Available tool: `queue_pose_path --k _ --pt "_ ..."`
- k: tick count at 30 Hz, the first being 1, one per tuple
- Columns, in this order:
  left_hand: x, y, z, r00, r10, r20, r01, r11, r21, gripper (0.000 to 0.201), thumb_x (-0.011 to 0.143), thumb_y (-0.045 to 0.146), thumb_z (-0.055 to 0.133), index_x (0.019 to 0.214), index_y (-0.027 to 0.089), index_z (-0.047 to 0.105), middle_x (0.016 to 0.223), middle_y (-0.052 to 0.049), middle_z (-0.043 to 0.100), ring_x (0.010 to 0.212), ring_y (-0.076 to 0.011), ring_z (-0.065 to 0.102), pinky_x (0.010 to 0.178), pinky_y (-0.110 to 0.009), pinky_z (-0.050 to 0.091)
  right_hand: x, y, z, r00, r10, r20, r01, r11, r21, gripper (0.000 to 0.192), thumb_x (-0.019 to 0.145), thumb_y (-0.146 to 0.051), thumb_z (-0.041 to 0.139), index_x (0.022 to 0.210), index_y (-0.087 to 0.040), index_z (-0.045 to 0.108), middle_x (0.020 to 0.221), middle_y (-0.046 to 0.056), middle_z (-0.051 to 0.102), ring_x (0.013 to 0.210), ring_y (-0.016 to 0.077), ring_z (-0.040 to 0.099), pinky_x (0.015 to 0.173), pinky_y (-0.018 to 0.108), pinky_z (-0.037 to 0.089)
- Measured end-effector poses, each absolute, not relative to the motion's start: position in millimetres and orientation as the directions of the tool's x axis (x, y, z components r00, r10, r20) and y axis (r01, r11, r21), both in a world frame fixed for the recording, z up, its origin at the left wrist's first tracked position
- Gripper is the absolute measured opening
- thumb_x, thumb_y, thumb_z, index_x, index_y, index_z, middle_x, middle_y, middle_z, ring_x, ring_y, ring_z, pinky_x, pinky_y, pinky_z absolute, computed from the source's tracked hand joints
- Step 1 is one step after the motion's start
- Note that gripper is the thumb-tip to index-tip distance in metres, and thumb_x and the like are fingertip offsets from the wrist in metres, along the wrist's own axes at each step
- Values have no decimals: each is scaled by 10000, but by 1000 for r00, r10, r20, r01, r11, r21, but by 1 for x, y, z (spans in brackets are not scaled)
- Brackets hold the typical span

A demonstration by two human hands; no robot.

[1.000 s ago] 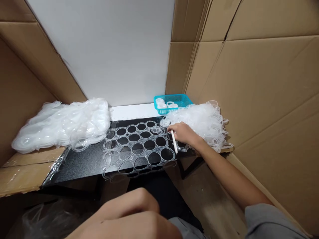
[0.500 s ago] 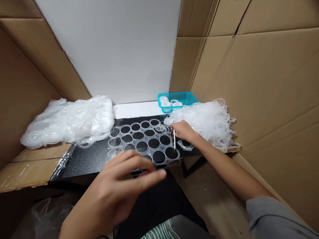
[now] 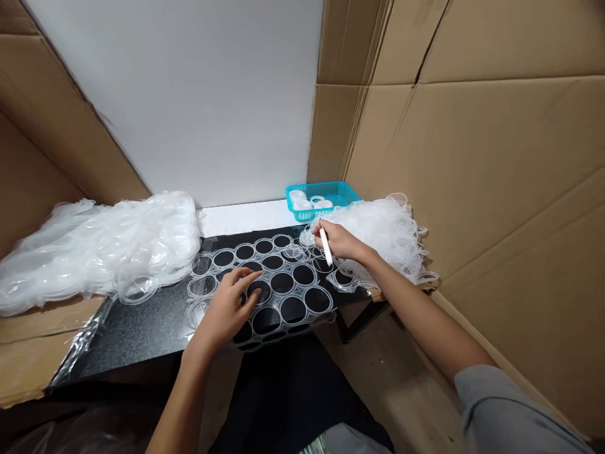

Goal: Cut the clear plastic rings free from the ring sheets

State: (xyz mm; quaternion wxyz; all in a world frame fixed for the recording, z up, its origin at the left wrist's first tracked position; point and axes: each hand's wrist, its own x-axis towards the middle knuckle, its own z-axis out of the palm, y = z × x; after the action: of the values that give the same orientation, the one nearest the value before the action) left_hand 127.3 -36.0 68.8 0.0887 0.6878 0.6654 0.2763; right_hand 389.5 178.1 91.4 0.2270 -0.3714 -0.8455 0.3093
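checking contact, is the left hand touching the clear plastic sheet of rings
Touching: the head view shows the left hand lying flat on the clear plastic sheet of rings, fingers spread over its holes.

No readable text, label, brand, number or sign shows anywhere in the view: the cardboard walls (image 3: 472, 157), the white back panel (image 3: 198, 94), the teal basket (image 3: 321, 192), the clear plastic ring sheet (image 3: 283, 277) and the black table (image 3: 142, 315) all appear unmarked.
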Motion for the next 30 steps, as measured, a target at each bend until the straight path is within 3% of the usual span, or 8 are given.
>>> queue_pose_path --k 4,8,12,21,24,27,30 --pt "112 -22 30 -204 946 252 951 130 282 518 1010 460 467 1431 208 633 1571 -169 529 1496 -388 422 1198 -621 366 380 189 99 -622 769 149 399 474 -785 104 891 -221 587 983 -198 547 775 -11 612 679 143 544 655 273 429" --pt "110 -24 21 -191 961 201 971 156 179 592 1034 491 393 1522 195 553 1663 -126 439 1581 -373 309 1272 -606 255 374 191 99 -638 733 237 386 571 -725 65 897 -193 595 958 -188 572 829 11 636 717 142 555 704 279 431" --pt "110 -25 21 -189 959 209 973 154 173 619 1034 504 371 1534 180 541 1663 -117 439 1584 -366 310 1278 -593 257 381 182 90 -750 650 122 451 638 -624 74 876 -108 617 888 -179 602 877 39 675 758 143 572 736 272 428" --pt "107 -23 19 -181 959 219 973 143 179 624 1036 503 368 1519 158 558 1650 -117 457 1578 -362 325 1275 -582 280 401 181 70 -756 655 12 544 638 -545 134 807 -118 752 805 -168 628 758 -2 661 697 139 575 654 248 377" --pt "106 -23 18 -185 958 220 973 146 181 614 1032 496 389 1509 156 572 1638 -114 474 1576 -356 333 1277 -579 286 400 181 68 -762 648 -5 552 645 -529 158 797 -26 667 775 -174 617 761 -2 678 719 143 611 666 237 381" --pt "105 -22 17 -189 958 216 973 152 175 610 1032 499 398 1513 165 570 1640 -102 473 1574 -350 338 1281 -570 288 397 180 66 -770 638 13 572 699 -429 220 782 32 567 781 -179 628 792 16 699 744 153 613 695 247 378" --pt "105 -22 17 -190 957 220 972 152 180 610 1033 502 404 1512 164 570 1640 -102 472 1575 -355 335 1280 -574 288 392 178 65 -770 639 -3 609 733 -304 179 796 -17 597 848 -185 632 852 39 705 768 173 597 677 264 347"
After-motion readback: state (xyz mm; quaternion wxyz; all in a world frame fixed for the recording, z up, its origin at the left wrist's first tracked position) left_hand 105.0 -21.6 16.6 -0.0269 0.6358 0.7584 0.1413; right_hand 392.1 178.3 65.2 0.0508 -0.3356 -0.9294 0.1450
